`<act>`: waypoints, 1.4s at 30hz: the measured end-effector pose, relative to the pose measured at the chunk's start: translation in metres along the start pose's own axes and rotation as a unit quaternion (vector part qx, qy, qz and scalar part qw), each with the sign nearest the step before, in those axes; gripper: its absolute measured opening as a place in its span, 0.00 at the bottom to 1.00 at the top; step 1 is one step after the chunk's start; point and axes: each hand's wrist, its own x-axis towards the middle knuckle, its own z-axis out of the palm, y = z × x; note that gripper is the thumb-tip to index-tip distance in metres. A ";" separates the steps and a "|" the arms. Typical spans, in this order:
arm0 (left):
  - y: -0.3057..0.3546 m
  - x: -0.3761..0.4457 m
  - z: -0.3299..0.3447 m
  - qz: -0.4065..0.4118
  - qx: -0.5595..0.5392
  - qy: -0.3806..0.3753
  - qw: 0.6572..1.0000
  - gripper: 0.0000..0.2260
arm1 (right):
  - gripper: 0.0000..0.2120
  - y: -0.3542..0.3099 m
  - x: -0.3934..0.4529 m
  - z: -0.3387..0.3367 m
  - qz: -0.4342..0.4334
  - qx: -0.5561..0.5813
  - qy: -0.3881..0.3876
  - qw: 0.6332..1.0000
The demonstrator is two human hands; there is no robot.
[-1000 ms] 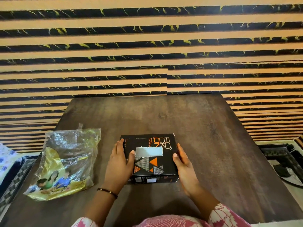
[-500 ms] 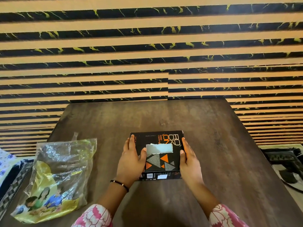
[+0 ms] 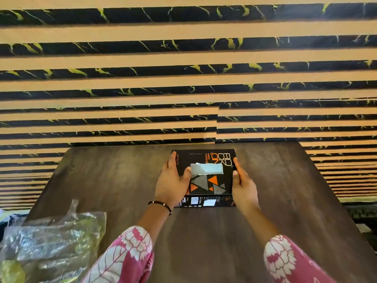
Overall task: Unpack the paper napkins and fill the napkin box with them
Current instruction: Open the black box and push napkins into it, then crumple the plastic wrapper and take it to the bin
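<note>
A person is bracing a black napkin box (image 3: pixel 206 172) between both hands on a dark wood-grain counter (image 3: pixel 114 180), with the box sitting toward the counter's far edge at about twelve o'clock from the wearer. The left hand (image 3: pixel 172 183) is lying along the box's nine o'clock side, its fingers (image 3: pixel 171 160) stretched up the edge and the thumb resting on the lid beside the slot. The right hand (image 3: pixel 242 184) is pressing flat against the three o'clock side, fingers extended rather than curled, so the box is being clamped from two sides, not lifted. Through the slot in the lid, a pale napkin (image 3: pixel 207 168) is showing, which suggests the box is already loaded and the filling is close to finished. The two-sided hold appears to be a way of squaring and steadying the light cardboard box so it does not skid on the smooth surface. At about eight o'clock, well apart from the box, a crumpled clear-and-yellow plastic wrapper (image 3: pixel 51 244) is lying slack near the counter's near-left corner; it looks emptied, though its contents cannot be fully made out. Pink floral sleeves (image 3: pixel 130 256) are framing the bottom of the view, and a striped black-and-tan wall (image 3: pixel 187 78) is filling the background behind the counter.
</note>
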 end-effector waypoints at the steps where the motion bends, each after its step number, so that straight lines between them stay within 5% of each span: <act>1: -0.001 0.014 0.003 -0.006 -0.008 -0.001 1.000 0.31 | 0.21 -0.002 0.013 0.003 0.004 0.000 -0.001 1.000; 12: -0.006 0.102 0.019 -0.009 -0.023 0.026 0.999 0.29 | 0.20 -0.019 0.091 0.020 -0.002 -0.023 0.011 1.000; 25: 0.004 0.103 0.014 -0.030 0.004 0.006 1.000 0.30 | 0.19 -0.026 0.100 0.013 -0.001 0.011 0.007 1.000; 31: 0.015 0.043 -0.017 0.005 0.001 0.069 0.998 0.29 | 0.15 -0.029 0.040 -0.012 0.005 0.105 0.107 0.989; 42: -0.052 -0.169 -0.054 -0.034 0.114 0.114 0.986 0.30 | 0.13 0.027 -0.161 0.025 0.019 0.091 -0.067 0.993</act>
